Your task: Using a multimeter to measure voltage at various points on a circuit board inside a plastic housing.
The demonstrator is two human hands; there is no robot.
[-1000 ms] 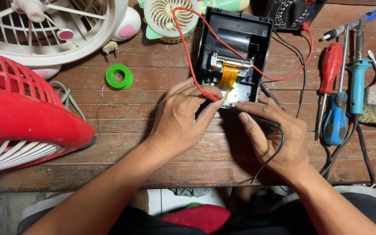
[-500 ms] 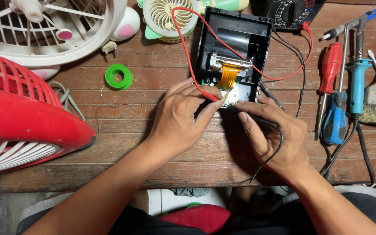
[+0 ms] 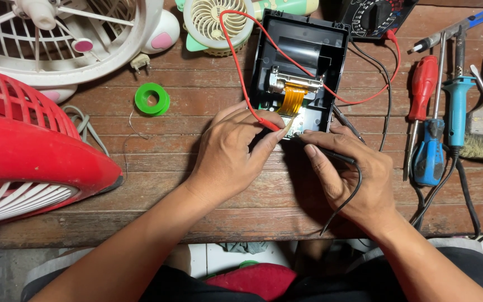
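My left fingers (image 3: 269, 133) still pinch the red probe (image 3: 268, 124), my right fingers (image 3: 315, 154) the black probe (image 3: 331, 154); both tips rest where they were a second ago, at the near edge of the open black case (image 3: 336, 61) on the desk (image 3: 197, 162). Nothing has shifted, so I judge the reading is being held steady. Beyond lie the orange ribbon (image 3: 293, 98), the meter (image 3: 373, 17) and a green spool (image 3: 152, 99).

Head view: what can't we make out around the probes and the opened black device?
- Probe tips: hidden by the left hand and right hand fingertips; contact points on the black device unreadable.
- Board under the orange ribbon cable: too small, shadowed.
- Multimeter: cut off by the top edge; display out of view.
- Red fan: cut off by the left edge.
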